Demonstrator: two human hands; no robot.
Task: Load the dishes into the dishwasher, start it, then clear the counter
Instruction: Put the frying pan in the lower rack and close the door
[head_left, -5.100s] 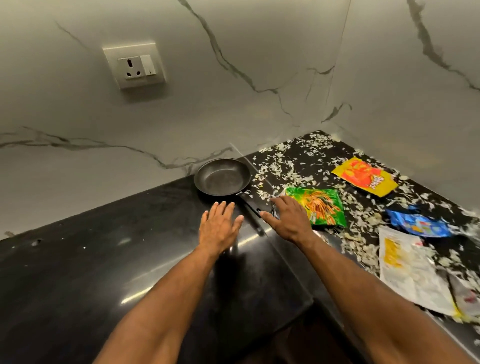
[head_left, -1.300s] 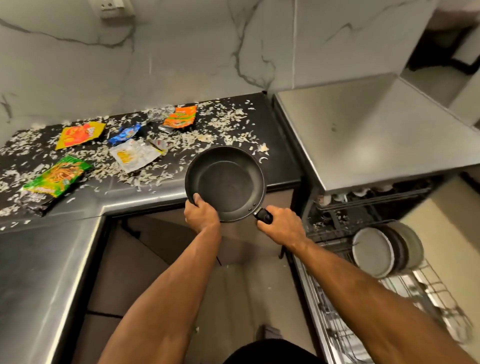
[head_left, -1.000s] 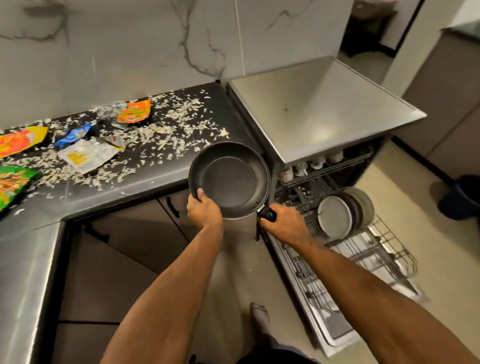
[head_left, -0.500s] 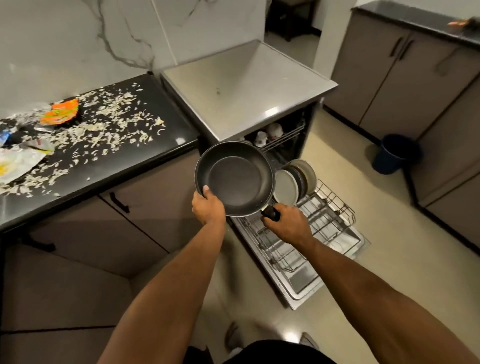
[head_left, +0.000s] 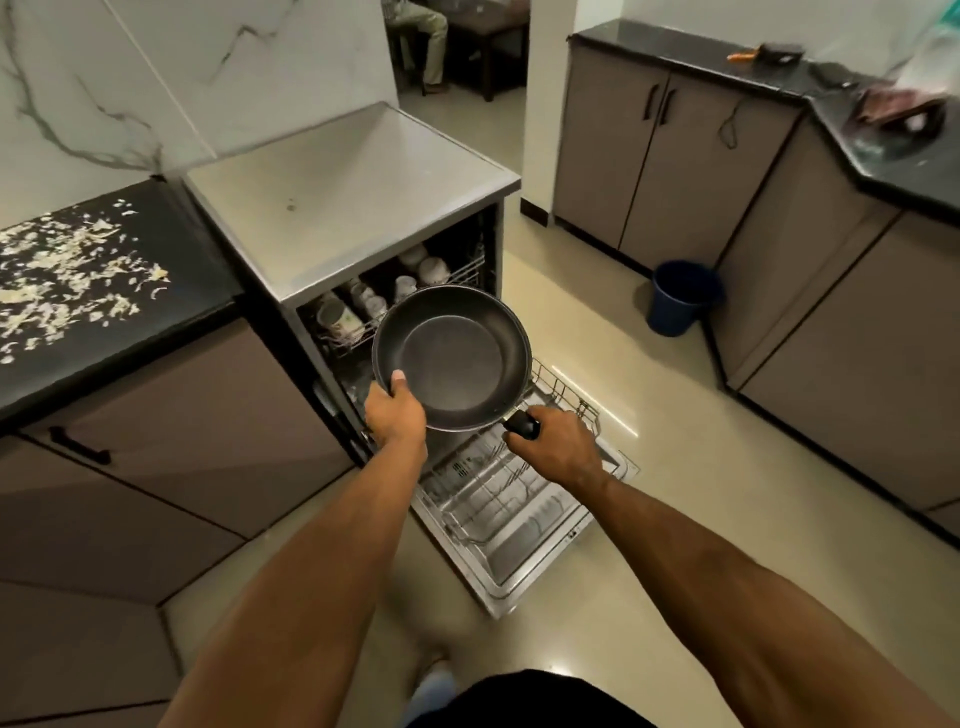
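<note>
Frying pan (head_left: 451, 358) now over the pulled-out lower rack (head_left: 511, 499).

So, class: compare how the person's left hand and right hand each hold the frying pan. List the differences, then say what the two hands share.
The left hand grips the frying pan at its rim, thumb hooked over the edge; the right hand wraps round the black handle. The left hand sits on the pan's near left side, the right hand at its near right. Shared: both hold the same pan in the air above the pulled-out lower rack of the open dishwasher.
</note>
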